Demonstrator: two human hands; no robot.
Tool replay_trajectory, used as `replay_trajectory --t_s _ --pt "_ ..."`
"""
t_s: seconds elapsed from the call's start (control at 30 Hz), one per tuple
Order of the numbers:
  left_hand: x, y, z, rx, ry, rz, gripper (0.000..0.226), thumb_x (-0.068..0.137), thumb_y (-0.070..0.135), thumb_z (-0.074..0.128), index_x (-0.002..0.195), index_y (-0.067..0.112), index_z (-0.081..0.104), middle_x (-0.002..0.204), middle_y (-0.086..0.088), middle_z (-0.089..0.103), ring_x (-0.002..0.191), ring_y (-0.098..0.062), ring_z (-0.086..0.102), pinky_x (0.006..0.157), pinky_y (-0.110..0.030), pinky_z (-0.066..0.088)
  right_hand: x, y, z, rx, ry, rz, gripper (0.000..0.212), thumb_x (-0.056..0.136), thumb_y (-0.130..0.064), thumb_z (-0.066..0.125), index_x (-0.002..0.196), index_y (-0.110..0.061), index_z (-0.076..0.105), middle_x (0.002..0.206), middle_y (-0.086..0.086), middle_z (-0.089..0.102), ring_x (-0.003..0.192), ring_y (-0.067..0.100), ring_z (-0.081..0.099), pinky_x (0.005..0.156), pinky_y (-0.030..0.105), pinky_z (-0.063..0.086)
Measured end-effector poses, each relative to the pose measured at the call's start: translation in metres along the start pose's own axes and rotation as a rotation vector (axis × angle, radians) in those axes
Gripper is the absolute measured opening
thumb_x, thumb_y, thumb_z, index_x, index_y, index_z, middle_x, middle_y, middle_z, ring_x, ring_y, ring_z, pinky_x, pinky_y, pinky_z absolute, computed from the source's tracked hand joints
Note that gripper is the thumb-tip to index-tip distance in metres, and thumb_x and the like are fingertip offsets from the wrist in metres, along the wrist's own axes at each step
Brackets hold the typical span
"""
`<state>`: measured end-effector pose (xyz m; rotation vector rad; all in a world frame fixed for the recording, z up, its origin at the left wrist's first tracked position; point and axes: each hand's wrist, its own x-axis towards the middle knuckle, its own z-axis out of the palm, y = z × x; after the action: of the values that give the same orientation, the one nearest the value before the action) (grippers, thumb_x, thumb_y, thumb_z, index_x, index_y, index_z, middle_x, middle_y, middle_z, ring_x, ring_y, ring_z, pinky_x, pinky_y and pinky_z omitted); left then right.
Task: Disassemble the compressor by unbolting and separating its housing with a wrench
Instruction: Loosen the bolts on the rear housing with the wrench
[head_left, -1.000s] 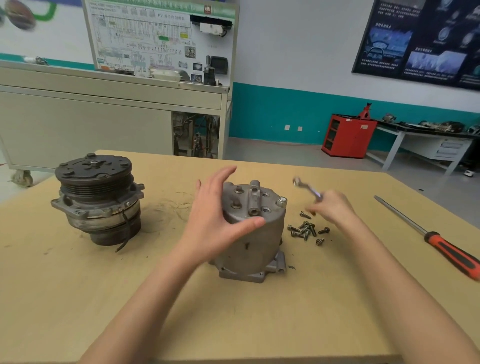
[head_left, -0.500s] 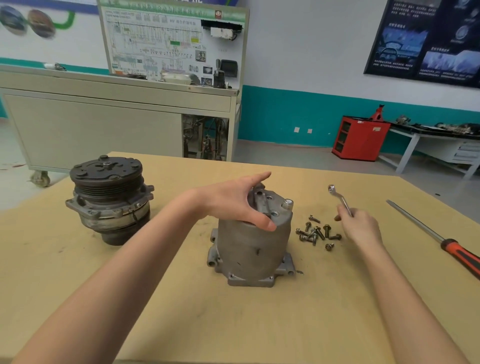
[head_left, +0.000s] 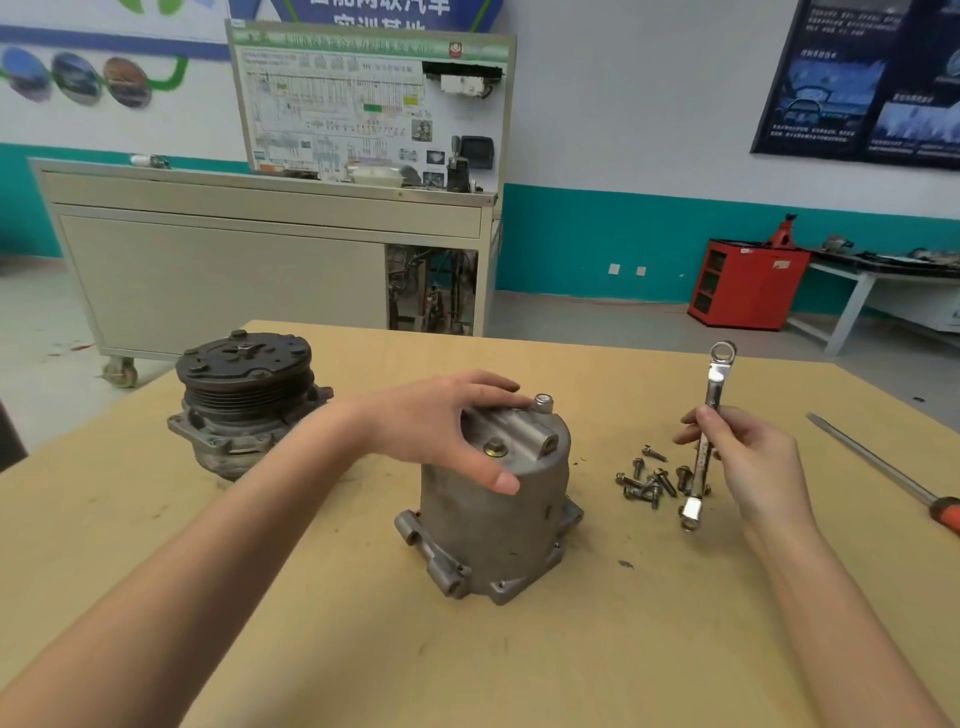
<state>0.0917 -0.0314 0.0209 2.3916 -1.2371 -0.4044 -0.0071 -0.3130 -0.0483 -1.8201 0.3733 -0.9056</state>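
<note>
The left hand (head_left: 447, 426) has moved onto the top of the metal case (head_left: 493, 519), mid-frame, and presses down with spread fingers. At right, the right hand (head_left: 753, 462) pinches the wrench (head_left: 714, 395), now lifted upright. A bolt (head_left: 495, 448) on top probably comes next.

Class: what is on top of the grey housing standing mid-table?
The left hand rests on the housing top; beside it show one bolt and a silver plug. Whatever lies under the palm is hidden.
</note>
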Motion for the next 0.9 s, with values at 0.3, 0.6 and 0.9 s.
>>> replay_trajectory --t_s 0.3,0.6,0.9 --pt "0.016 0.04 0.051 0.362 0.398 -0.295 0.093 0.07 0.089 0.037 0.143 0.032 0.036 0.133 0.002 0.043 0.117 -0.029 0.045 0.098 -0.044 0.034 -0.032 -0.045 0.005 0.691 0.174 0.042 0.019 0.099 -0.01 0.046 0.081 -0.011 0.053 0.065 0.005 0.07 0.051 0.01 0.051 0.047 0.017 0.039" --pt "-0.006 0.02 0.054 0.199 0.377 -0.162 0.09 0.076 0.076 0.049 0.15 0.035 0.017 0.154 0.008 0.02 0.145 -0.023 0.014 0.117 -0.058 0.013 -0.095 -0.073 0.021 0.396 -0.047 -0.479 0.017 0.095 -0.024 0.054 0.091 -0.025 0.071 0.104 -0.003 0.071 0.09 0.015 0.069 0.081 0.021 0.053" --pt "-0.017 0.005 0.064 0.064 0.502 0.125 0.06 0.086 0.056 0.057 0.137 0.059 0.024 0.153 0.015 0.023 0.142 -0.006 0.021 0.118 -0.05 0.013 -0.115 -0.064 0.02 -0.168 -0.162 -0.893 0.024 0.094 -0.02 0.052 0.092 -0.005 0.071 0.109 -0.001 0.067 0.1 0.008 0.063 0.089 0.016 0.044"
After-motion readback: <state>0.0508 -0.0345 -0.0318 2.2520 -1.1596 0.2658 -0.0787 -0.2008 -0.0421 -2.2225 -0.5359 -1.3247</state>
